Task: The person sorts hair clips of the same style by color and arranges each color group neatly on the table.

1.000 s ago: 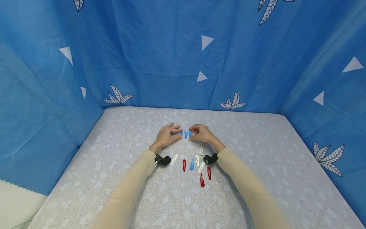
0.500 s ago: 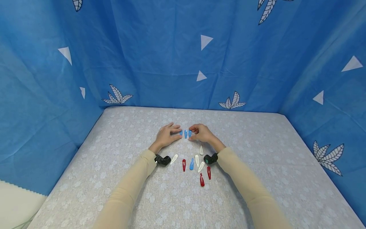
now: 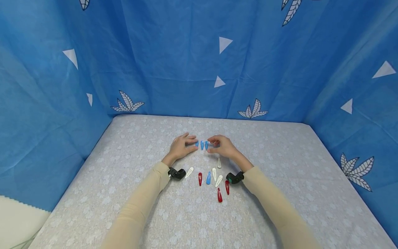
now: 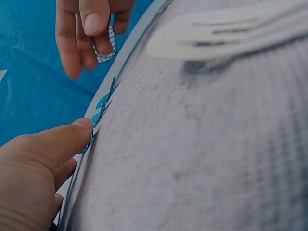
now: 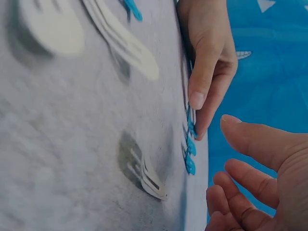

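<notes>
Three blue snap hair clips stand side by side in a short row near the far part of the table. My left hand [image 3: 180, 146] pinches the leftmost blue hair clip [image 3: 197, 144] between thumb and fingers. Beside it lie the middle blue clip [image 3: 202, 145] and the right-hand blue clip [image 3: 206, 145]. My right hand [image 3: 224, 146] is just right of the row, its thumb and fingers spread and holding nothing. In the right wrist view, a gap shows between the right thumb [image 5: 255, 139] and the blue clips [image 5: 190, 166].
Nearer the body lie loose clips: a blue one [image 3: 208, 178], several white ones [image 3: 214, 174] and three red ones [image 3: 200, 179]. One white clip [image 3: 219, 163] lies close below the right hand. A blue curtain [image 3: 186, 69] hangs behind the cloth-covered table [image 3: 140, 138].
The right hand has let go of the right-hand blue clip, its fingers parting and the hand drawing slightly right. The left hand stays at its clip.
</notes>
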A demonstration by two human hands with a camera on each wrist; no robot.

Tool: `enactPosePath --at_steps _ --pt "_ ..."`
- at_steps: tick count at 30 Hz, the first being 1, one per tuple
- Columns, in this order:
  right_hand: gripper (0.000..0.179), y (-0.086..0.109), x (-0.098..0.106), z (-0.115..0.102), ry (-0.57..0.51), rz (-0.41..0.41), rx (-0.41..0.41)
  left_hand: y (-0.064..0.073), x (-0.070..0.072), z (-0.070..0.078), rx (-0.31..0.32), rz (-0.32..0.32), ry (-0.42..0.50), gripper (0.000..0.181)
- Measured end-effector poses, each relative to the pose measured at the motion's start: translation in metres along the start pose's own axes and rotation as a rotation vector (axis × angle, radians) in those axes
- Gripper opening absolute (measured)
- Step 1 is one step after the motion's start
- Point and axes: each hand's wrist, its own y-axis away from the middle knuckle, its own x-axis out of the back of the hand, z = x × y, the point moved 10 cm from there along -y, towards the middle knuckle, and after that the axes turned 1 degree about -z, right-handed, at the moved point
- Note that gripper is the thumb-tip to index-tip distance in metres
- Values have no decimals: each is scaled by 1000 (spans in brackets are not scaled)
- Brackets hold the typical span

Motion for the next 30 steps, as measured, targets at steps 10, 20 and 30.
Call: enactPosePath --at_steps 10,20,30 --pt "45 43 11 -14 -24 92 96 1 1 0 9 5 7 45" --pt "42 82 -1 -24 -18 113 165 0 0 -1 10 4 12 45" --pt "41 105 -22 -31 -3 82 214 1 0 0 5 10 14 44"
